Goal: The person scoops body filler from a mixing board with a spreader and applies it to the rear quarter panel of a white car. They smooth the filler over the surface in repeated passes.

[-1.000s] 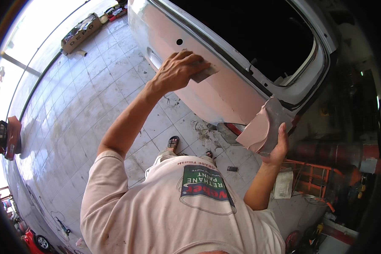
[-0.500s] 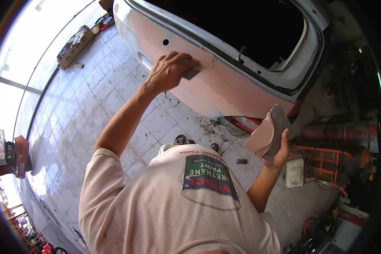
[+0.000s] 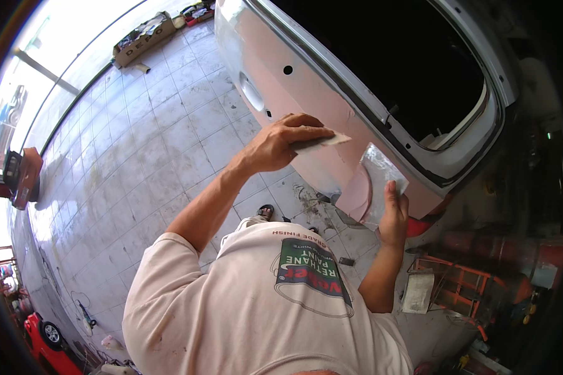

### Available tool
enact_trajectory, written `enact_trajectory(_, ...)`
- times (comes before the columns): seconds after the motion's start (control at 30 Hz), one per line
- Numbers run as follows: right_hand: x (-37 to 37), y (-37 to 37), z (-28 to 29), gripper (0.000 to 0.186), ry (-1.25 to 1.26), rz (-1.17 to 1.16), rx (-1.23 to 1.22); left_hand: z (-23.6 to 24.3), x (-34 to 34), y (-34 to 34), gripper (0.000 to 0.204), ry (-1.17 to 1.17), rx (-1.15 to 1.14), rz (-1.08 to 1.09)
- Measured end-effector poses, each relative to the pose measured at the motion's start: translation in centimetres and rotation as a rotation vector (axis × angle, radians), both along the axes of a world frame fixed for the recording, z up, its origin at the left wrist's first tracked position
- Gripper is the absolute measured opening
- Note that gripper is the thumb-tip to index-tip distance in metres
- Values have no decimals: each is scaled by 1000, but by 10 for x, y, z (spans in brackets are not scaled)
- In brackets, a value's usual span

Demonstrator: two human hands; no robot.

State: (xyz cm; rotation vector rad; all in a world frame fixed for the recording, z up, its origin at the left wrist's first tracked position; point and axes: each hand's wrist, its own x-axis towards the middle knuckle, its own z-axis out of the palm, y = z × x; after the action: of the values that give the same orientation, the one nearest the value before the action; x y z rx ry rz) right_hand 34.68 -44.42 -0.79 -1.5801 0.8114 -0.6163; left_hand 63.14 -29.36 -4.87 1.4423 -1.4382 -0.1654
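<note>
My left hand [image 3: 280, 142] is closed on a flat putty spreader [image 3: 322, 141] with light filler on its edge. It is held in front of a car's tailgate [image 3: 309, 87], near the board but apart from it. Smooth pinkish filler covers much of the tailgate. My right hand [image 3: 395, 215] grips a flat, greyish mixing board [image 3: 386, 178] by its lower edge, thumb on top. A mound of pink body filler [image 3: 358, 195] lies along the board's left side. Both hands are in front of my chest.
An orange metal frame [image 3: 453, 284] stands at right beside a pale block [image 3: 418, 292]. A cardboard box [image 3: 145, 40] sits at the far left on the tiled floor [image 3: 150, 131]. A small dark object [image 3: 346, 261] lies near my feet. The tailgate's window opening [image 3: 400, 62] is dark.
My left hand has drawn the spreader off the tailgate and rightward, close to the board. My right hand has brought the board inward and turned it. The whole view has shifted.
</note>
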Motion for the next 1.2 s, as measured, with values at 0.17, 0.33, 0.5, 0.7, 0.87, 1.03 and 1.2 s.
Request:
enact_trajectory(0.17,61,-8,3,62,17,203,-90,6,-45,20,61,-17,95,-161)
enact_trajectory(0.33,75,-31,13,63,-367,-100,184,-40,41,51,53,202,306,-30)
enact_trajectory(0.5,51,-46,-2,54,-232,-222,-36,-13,235,8,55,154,369,448)
enact_trajectory(0.7,25,-28,-11,57,-102,-335,84,-31,339,-53,52,-115,323,562)
enact_trajectory(0.87,67,-15,8,59,-120,-337,206,-38,240,-40,54,-194,233,533)
enact_trajectory(1.03,208,5,44,53,-21,-47,114,6,237,10,49,186,220,155)
enact_trajectory(1.2,270,20,50,58,-111,234,-475,34,138,32,54,166,29,-129)
